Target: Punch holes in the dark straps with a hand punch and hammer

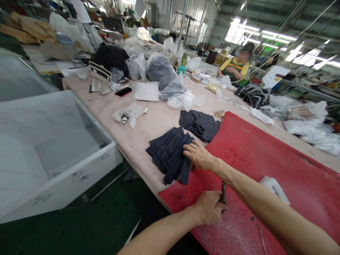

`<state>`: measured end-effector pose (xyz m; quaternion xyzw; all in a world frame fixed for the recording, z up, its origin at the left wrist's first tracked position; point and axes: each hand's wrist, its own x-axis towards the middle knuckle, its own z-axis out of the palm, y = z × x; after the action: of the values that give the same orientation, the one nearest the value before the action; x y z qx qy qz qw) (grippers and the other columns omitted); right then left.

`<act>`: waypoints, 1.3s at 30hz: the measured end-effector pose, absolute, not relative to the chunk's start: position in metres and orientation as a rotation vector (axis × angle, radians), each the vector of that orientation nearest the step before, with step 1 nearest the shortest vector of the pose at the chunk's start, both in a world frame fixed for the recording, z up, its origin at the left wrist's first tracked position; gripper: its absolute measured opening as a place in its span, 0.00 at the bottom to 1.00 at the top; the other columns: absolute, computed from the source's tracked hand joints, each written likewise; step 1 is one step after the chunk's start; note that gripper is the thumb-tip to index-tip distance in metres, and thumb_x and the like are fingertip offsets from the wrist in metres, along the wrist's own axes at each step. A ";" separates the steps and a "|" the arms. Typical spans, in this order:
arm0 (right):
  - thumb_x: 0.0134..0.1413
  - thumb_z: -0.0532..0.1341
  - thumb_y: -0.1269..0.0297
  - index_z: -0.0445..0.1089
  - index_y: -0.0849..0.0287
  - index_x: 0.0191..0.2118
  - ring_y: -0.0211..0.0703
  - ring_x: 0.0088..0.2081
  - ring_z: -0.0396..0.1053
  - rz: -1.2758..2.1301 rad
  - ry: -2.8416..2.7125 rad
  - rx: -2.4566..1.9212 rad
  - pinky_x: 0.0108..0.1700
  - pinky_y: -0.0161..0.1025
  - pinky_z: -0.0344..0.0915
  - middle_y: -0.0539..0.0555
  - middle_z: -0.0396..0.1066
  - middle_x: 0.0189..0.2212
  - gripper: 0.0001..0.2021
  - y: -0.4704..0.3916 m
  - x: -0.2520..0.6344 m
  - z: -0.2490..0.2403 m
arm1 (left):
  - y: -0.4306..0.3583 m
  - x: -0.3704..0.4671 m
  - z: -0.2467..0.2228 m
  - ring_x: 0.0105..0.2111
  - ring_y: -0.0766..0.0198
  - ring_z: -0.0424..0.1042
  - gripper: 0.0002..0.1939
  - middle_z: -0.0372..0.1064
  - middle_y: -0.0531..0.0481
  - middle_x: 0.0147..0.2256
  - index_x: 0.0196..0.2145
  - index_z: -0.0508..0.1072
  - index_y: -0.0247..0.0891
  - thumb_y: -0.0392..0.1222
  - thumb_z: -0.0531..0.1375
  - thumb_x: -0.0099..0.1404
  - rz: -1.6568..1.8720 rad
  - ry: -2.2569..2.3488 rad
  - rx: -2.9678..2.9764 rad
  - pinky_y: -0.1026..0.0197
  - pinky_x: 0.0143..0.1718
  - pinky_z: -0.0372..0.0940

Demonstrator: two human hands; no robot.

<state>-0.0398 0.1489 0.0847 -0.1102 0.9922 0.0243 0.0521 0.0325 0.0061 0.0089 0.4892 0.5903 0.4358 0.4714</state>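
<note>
My left hand [210,208] is closed around a short, dark, rod-shaped tool [224,195], held nearly upright over the red sheet [249,148]. The tool's lower end is hidden, so its kind cannot be made out. Farther forward, my right hand [199,154] has its fingers bent onto a dark strip [185,171] at the right edge of a fanned pile of dark strips [166,150]. Its fingertips are partly hidden against the dark material. A second pile of dark, flat pieces [200,124] lies just behind, beside the red sheet's edge.
A large white bin [106,156] stands left of the pink-covered table [138,148]. Plastic bags [160,69], a phone [123,91] and a roll of tape [220,113] lie farther back. A white block-like item [274,189] rests under my right forearm. Another person [236,65] sits across the table.
</note>
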 end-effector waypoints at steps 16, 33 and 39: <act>0.56 0.56 0.60 0.69 0.58 0.33 0.46 0.30 0.67 -0.801 2.948 1.809 0.35 0.42 0.60 0.55 0.71 0.28 0.09 0.157 0.175 0.072 | 0.015 0.032 0.005 0.29 0.63 0.70 0.07 0.71 0.50 0.27 0.29 0.70 0.37 0.33 0.54 0.62 1.279 1.447 1.318 0.63 0.34 0.63; 0.48 0.62 0.54 0.66 0.57 0.47 0.43 0.26 0.70 -2.435 1.930 2.221 0.29 0.40 0.68 0.49 0.73 0.26 0.21 0.040 0.249 0.015 | 0.024 0.035 0.006 0.30 0.60 0.76 0.09 0.76 0.48 0.29 0.33 0.74 0.37 0.42 0.55 0.64 1.196 1.693 1.447 0.61 0.35 0.67; 0.47 0.63 0.54 0.68 0.59 0.47 0.38 0.20 0.63 -2.433 1.889 2.270 0.23 0.36 0.62 0.45 0.66 0.19 0.22 0.036 0.254 0.010 | 0.024 0.036 0.003 0.31 0.60 0.76 0.09 0.76 0.48 0.30 0.33 0.74 0.37 0.42 0.55 0.64 1.191 1.710 1.469 0.61 0.36 0.67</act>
<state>0.2537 0.0361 0.0101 0.5589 0.4650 -0.5990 -0.3355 0.0359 0.0245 0.0026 0.5511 0.6415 0.4467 0.2920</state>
